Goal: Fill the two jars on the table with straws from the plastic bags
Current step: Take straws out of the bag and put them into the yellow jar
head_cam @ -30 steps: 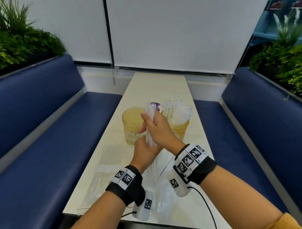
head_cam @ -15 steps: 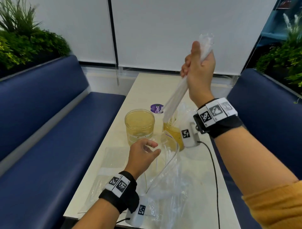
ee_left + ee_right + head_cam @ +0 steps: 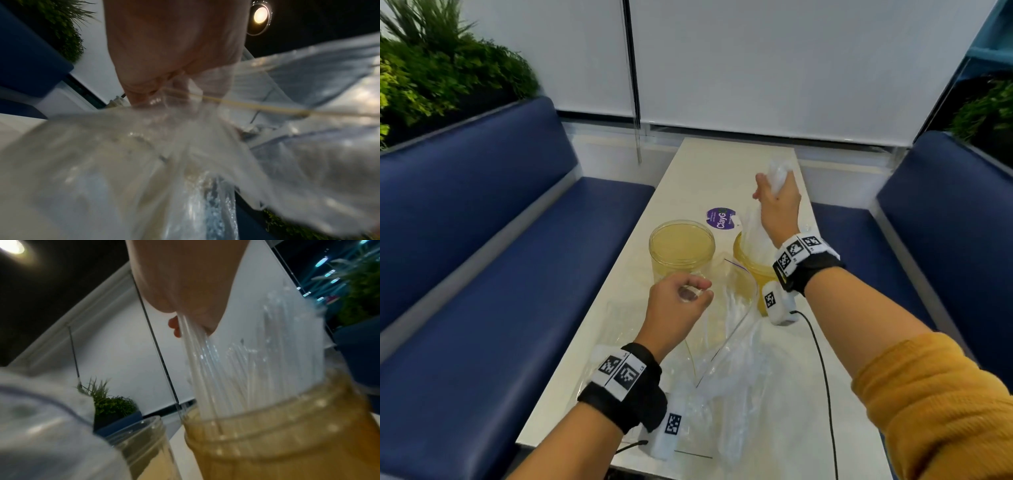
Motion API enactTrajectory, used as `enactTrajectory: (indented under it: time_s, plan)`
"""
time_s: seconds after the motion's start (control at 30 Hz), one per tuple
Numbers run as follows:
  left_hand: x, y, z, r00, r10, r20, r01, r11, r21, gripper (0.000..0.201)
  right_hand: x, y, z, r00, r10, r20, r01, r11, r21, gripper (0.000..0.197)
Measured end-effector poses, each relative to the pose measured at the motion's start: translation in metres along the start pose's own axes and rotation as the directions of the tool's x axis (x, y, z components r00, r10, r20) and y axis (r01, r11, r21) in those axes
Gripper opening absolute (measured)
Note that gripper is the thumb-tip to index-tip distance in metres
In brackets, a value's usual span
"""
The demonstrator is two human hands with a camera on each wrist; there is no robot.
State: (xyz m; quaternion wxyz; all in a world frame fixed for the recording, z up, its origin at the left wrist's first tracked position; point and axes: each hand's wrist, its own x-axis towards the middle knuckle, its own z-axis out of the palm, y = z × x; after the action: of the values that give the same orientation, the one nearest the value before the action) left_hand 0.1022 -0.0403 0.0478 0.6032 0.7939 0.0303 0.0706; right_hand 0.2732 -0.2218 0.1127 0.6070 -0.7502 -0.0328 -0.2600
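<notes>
Two amber see-through jars stand mid-table. The left jar holds no straws. The right jar has clear wrapped straws standing in it. My right hand grips a bundle of straws near its top, the lower ends down inside the right jar. My left hand pinches the mouth of a clear plastic bag in front of the left jar. The bag sags onto the table and still holds straws.
A second flat clear bag lies on the table's left side. A purple round sticker sits behind the jars. The white table runs between two blue benches. A cable trails from my right wrist.
My right hand pulled a bundle of straws up out of the bag, raised it high, then brought it down into the right jar. My left hand stayed at the bag's mouth.
</notes>
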Motion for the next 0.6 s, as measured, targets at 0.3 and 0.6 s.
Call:
enactTrajectory:
  time_s: [0.3,0.6]
  plan:
    - [0.002,0.006,-0.002,1.0,0.023,0.02,-0.023,0.999,-0.024,0.007,-0.011,0.003,-0.014,0.979,-0.185,-0.087,0.181,0.982,-0.058,0.067]
    - [0.0,0.018,0.004,0.997,0.061,0.048,-0.059,0.998,-0.033,0.005,-0.018,0.007,-0.03,0.958,-0.272,0.094,0.279,0.795,-0.539,0.038]
